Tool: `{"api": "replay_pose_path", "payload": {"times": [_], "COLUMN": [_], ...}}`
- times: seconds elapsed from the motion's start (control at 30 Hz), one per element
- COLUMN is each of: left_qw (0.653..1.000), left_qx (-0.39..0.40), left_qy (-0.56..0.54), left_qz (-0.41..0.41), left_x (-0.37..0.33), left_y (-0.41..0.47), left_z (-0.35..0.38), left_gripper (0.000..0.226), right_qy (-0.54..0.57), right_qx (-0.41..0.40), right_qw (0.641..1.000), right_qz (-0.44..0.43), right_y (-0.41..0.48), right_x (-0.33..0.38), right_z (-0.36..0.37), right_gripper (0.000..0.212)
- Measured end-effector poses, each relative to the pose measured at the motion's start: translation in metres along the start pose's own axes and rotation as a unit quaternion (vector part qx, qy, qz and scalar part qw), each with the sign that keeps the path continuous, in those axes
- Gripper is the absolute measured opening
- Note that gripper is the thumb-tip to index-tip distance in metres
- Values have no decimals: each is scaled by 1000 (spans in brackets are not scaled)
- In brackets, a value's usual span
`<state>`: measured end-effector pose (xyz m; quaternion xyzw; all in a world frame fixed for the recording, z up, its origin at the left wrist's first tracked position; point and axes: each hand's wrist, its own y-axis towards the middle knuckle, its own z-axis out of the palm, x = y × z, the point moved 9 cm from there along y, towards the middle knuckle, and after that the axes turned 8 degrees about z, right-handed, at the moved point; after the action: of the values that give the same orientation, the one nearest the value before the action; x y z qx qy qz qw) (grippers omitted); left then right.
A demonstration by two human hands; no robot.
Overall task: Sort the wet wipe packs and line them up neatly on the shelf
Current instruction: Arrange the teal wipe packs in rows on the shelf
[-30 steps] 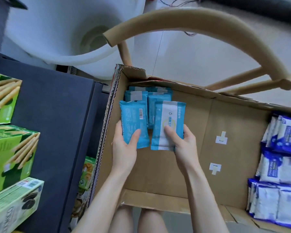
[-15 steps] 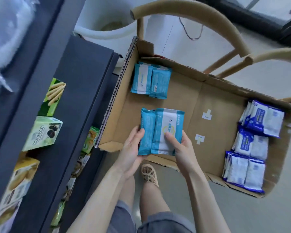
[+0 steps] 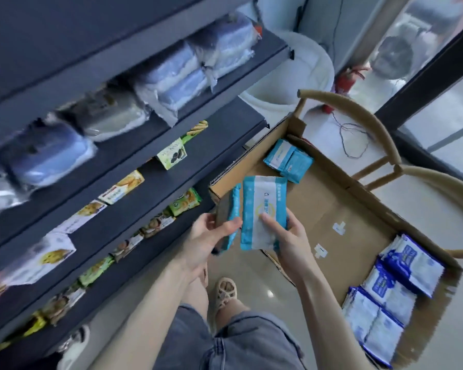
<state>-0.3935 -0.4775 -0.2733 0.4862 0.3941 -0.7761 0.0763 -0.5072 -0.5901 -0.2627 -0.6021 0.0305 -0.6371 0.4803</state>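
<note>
My right hand [image 3: 288, 236] grips a light blue wet wipe pack [image 3: 262, 209], face up, thumb across its front. Beside it my left hand [image 3: 211, 236] pinches a second light blue pack [image 3: 234, 209], seen edge on. Both packs hang above the near left corner of an open cardboard box [image 3: 340, 198]. More light blue packs [image 3: 288, 161] lie in the box's far left corner. Dark blue and white packs [image 3: 396, 284] are stacked along its right side. The dark shelf unit [image 3: 155, 180] stands to the left.
The shelves carry wrapped blue and grey bundles [image 3: 171, 70] on the upper level and snack boxes [image 3: 120, 186] lower down. A wooden chair [image 3: 369, 124] holds the box. A white stool [image 3: 300, 76] and a red extinguisher [image 3: 345, 78] stand behind. My sandalled foot [image 3: 225, 289] is below.
Both hands lifted the two light blue packs out of the box toward its near left corner. The view swung up and left, bringing the shelves into sight.
</note>
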Motion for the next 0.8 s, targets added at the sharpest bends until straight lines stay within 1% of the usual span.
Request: {"api": "replay_pose_path", "payload": {"times": [0.03,0.07,0.1,0.2,0.3,0.37,0.4,0.47,0.53,0.63,0.8], "left_qw": [999,995,990,970,944,931,926,912,891,864,840], "left_qx": [-37,-69,-98,-161,-224,-236,-238,-256,-295,-347,-360], "left_qy": [20,38,52,90,110,109,102,99,97,111,147], "left_qz": [28,55,86,160,215,255,274,307,330,348,378], "left_x": [-14,-29,-46,-89,-117,-134,-142,-160,-175,-194,-224], "left_y": [-12,-24,-37,-71,-105,-127,-138,-167,-199,-241,-276], "left_z": [-15,-28,-41,-73,-119,-147,-160,-189,-223,-274,-343], "left_gripper": [87,92,90,54,34,20,18,24,27,20,12], "right_qy": [-20,-37,-54,-84,-96,-104,-109,-130,-161,-195,-206], "right_qx": [18,34,49,88,135,167,180,206,230,245,262], "right_qw": [1000,999,997,991,983,977,974,965,952,936,924], "right_qz": [-8,-18,-30,-63,-74,-80,-83,-95,-119,-161,-189], "right_y": [-8,-14,-21,-35,-45,-50,-54,-62,-75,-90,-104], "right_x": [8,16,25,47,58,61,60,57,54,48,37], "right_z": [18,34,52,97,148,184,202,241,281,334,406], "right_gripper": [29,29,29,32,31,24,20,24,23,19,19]}}
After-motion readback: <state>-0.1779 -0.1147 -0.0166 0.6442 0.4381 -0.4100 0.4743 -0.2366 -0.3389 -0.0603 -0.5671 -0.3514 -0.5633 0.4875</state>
